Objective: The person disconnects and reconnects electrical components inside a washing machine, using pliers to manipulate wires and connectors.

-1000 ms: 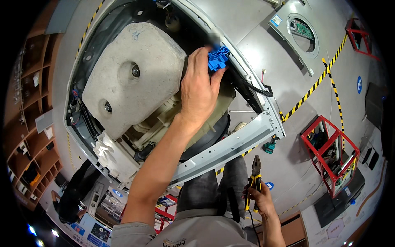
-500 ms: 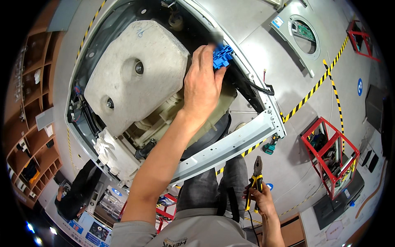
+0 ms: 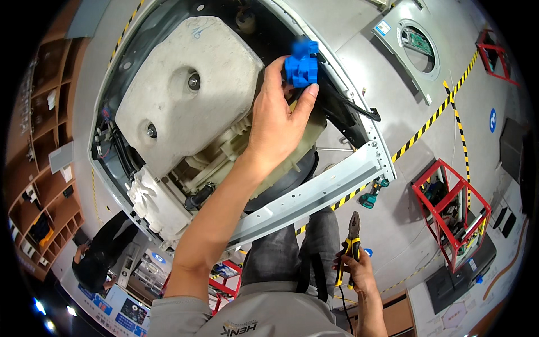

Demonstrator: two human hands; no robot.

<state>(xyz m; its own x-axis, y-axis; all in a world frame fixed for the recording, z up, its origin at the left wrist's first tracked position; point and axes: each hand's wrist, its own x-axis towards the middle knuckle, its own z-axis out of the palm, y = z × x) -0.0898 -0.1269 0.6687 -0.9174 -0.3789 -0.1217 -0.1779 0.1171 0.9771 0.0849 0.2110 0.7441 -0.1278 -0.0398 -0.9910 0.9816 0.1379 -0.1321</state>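
My left hand (image 3: pixel 281 118) grips a blue plastic part (image 3: pixel 303 71) near the inner right edge of an open appliance cabinet (image 3: pixel 357 169). Inside the cabinet, a grey concrete weight (image 3: pixel 163 95) with two bolt recesses lies left of that hand, above a pale plastic tub (image 3: pixel 289 157) and a dark rubber ring. A black cable runs along the metal frame right of the blue part. Low at the right, outside the cabinet, my right hand (image 3: pixel 359 269) holds pliers with yellow-and-black handles (image 3: pixel 351 241).
A detached grey panel (image 3: pixel 387 45) with a round opening lies on the floor (image 3: pixel 410 123) at upper right. A green-and-black power tool (image 3: pixel 369 197) lies beyond the cabinet's lower right corner. Red metal frames (image 3: pixel 438 185), wooden shelves (image 3: pixel 45 185) and another person in dark clothes (image 3: pixel 98 264) surround the work.
My left hand and the blue part have shifted slightly up and right, and more of the part shows between my fingers. My right hand still holds the pliers low at the right.
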